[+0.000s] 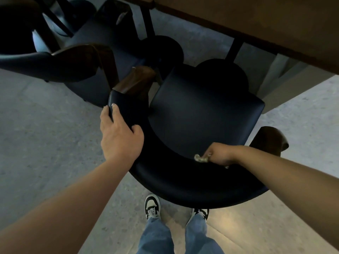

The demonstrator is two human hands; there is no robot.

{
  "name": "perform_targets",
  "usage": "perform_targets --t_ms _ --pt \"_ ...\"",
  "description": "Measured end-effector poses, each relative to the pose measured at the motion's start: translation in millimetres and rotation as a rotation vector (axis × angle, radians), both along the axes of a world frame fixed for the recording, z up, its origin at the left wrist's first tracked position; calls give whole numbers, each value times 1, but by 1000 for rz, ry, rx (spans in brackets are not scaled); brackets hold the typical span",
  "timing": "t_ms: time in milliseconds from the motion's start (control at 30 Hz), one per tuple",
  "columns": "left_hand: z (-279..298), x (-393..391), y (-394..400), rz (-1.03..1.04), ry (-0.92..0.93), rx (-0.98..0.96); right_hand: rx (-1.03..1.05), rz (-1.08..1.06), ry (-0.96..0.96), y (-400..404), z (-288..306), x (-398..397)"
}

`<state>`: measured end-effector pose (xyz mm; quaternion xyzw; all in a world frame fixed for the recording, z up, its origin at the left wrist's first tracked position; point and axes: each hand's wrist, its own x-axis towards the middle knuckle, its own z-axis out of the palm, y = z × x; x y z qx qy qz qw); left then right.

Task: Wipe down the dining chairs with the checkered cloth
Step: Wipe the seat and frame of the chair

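**Op:** Chairs first. Far left, a second dining chair (102,57) stands beside the one I'm on, both tucked toward the wooden table (256,21). I can't tell whether it has been wiped.

**Log:** Hands?

**Op:** My left hand (120,133) grips the near chair (205,110) at the left end of its curved backrest, fingers curled over the padding. Further right, my right hand (219,154) clutches the bunched checkered cloth (200,158) against the backrest's inner face.

**Log:** Progress?

**Op:** Mid-job, I'd judge: the backrest is in hand; seat and arms likely remain.

**Log:** Surroundings?

**Op:** Dark glossy upholstery, brown wooden arm ends, pale speckled floor (45,125), dim light.
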<state>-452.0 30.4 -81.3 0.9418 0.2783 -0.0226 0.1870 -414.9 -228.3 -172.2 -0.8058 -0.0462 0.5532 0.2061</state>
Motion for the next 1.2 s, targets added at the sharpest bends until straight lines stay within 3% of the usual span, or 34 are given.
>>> perform_targets --t_ms 367,567,900,1033,1200 --pt "-1 0 1 -1 -4 -25 -307 205 -69 -27 -2 15" --pt "-2 2 2 -6 7 -15 -318 316 -2 -26 -7 18" --pt "-2 1 2 -7 -19 -28 -218 337 -240 -44 66 4" --pt "-2 1 2 -1 -13 -53 -177 262 -345 -52 102 -26" --pt "-1 -1 2 16 -39 -110 -187 -42 -605 -38 115 -74"
